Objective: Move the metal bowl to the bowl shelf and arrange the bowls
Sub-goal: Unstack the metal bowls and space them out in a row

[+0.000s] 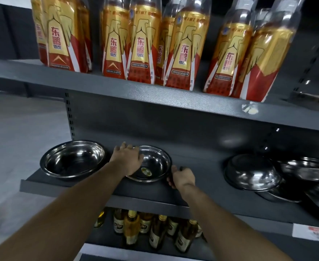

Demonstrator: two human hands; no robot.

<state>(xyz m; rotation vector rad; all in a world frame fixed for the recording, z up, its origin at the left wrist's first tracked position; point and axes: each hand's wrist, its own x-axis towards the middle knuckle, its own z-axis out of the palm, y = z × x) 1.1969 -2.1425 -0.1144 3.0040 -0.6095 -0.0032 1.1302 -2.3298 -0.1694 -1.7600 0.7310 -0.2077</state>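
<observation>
Shiny metal bowl (155,164) sitting upright on grey shelf (98,187), sticker inside; second bowl (74,159) lying just left; more bowls (252,174) piling, tilted, right.

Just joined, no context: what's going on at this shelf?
A person is arranging metal bowls on the middle shelf. The left hand rests on the far-left rim of the centre bowl; the right hand curls at its near-right rim. Another bowl sits upright to the left, and an untidy pile of bowls lies to the right.
</observation>
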